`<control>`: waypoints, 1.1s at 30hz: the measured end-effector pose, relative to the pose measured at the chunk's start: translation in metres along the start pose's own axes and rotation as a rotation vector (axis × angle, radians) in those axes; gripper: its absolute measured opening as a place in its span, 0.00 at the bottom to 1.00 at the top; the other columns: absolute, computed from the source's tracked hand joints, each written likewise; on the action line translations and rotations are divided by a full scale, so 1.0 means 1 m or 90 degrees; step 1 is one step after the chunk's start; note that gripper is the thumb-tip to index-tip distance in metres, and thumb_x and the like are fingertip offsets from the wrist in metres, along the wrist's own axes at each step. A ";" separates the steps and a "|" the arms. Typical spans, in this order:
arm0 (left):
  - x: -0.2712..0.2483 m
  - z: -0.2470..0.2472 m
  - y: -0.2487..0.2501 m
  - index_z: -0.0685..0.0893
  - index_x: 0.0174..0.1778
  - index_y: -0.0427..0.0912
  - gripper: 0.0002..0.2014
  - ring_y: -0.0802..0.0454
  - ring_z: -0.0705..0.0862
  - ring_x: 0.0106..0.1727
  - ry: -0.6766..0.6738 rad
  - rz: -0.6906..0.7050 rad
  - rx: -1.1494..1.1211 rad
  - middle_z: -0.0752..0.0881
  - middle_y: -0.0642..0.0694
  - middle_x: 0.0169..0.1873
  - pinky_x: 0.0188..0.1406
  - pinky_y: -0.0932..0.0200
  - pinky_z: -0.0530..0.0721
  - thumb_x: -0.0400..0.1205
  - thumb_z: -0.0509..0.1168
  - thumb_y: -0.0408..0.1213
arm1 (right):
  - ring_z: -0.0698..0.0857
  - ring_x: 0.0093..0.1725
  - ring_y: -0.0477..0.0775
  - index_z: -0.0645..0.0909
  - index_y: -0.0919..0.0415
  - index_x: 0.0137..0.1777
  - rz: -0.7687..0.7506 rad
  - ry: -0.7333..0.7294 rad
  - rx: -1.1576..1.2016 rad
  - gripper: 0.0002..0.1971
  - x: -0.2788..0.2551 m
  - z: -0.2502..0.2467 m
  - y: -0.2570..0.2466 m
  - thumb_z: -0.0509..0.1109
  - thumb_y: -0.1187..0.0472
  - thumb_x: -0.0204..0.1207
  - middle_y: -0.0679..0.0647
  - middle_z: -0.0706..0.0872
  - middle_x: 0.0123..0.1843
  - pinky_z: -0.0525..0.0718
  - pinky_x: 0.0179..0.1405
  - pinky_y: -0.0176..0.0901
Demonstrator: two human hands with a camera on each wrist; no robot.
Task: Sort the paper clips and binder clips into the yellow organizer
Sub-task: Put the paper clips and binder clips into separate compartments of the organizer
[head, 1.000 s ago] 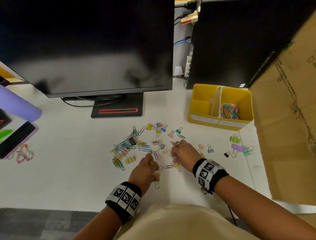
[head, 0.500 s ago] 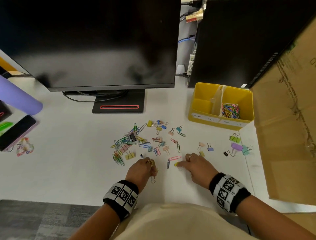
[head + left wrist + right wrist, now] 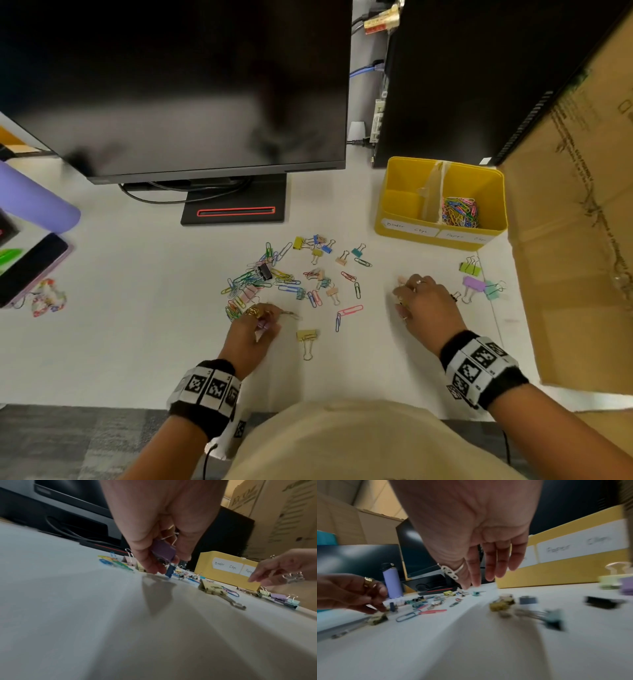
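On the white desk (image 3: 102, 342), your left hand (image 3: 251, 334) pinches a purple binder clip (image 3: 163, 551) between thumb and fingers, with a small blue clip (image 3: 170, 570) hanging at your fingertips just above the surface. Your right hand (image 3: 428, 306) hovers with fingers extended and loosely spread, holding nothing; small binder clips (image 3: 502, 602) lie just beneath it. The scattered pile of paper clips and binder clips (image 3: 281, 277) lies between your hands and the monitor (image 3: 178, 85). The yellow organizer (image 3: 404, 192) stands beyond your right hand, paper clips (image 3: 459, 211) in its right compartment. A yellowish binder clip (image 3: 306, 337) lies beside your left hand.
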State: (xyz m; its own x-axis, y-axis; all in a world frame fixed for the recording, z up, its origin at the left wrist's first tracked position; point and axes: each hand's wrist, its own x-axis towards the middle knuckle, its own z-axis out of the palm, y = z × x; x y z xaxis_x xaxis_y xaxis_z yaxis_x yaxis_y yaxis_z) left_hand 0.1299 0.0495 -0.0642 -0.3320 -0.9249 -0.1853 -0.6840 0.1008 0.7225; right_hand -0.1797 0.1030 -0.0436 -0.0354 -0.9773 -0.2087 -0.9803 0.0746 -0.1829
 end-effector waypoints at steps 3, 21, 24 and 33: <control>-0.008 0.001 -0.007 0.86 0.46 0.41 0.09 0.56 0.82 0.52 -0.068 0.067 0.055 0.85 0.49 0.49 0.54 0.86 0.71 0.76 0.68 0.24 | 0.84 0.49 0.64 0.86 0.63 0.50 -0.106 -0.009 0.152 0.12 0.005 -0.005 -0.036 0.70 0.72 0.68 0.63 0.87 0.47 0.83 0.49 0.54; -0.021 0.014 0.013 0.86 0.59 0.49 0.30 0.43 0.80 0.64 -0.038 0.022 0.254 0.86 0.49 0.60 0.63 0.47 0.77 0.70 0.54 0.63 | 0.81 0.43 0.55 0.84 0.67 0.51 -0.145 -0.218 0.331 0.12 0.035 0.031 -0.104 0.64 0.75 0.70 0.60 0.88 0.43 0.79 0.50 0.45; -0.007 0.021 0.030 0.79 0.68 0.50 0.26 0.44 0.77 0.70 -0.075 0.029 0.281 0.84 0.49 0.65 0.67 0.49 0.72 0.77 0.57 0.58 | 0.77 0.37 0.47 0.83 0.66 0.48 -0.099 -0.148 0.439 0.12 0.037 0.032 -0.095 0.65 0.78 0.68 0.47 0.79 0.34 0.78 0.45 0.40; 0.026 0.026 0.055 0.85 0.57 0.37 0.13 0.46 0.87 0.46 -0.163 -0.029 -0.015 0.88 0.39 0.46 0.45 0.78 0.78 0.77 0.66 0.25 | 0.81 0.24 0.29 0.87 0.73 0.42 0.042 -0.108 0.647 0.05 0.044 0.029 -0.069 0.75 0.74 0.67 0.56 0.86 0.32 0.80 0.30 0.20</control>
State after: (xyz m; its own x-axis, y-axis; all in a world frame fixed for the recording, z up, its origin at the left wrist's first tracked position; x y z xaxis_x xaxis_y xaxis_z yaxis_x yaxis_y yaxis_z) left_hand 0.0667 0.0407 -0.0464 -0.4570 -0.8052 -0.3778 -0.6875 0.0502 0.7245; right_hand -0.1077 0.0603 -0.0677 0.0219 -0.9306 -0.3653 -0.3469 0.3356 -0.8758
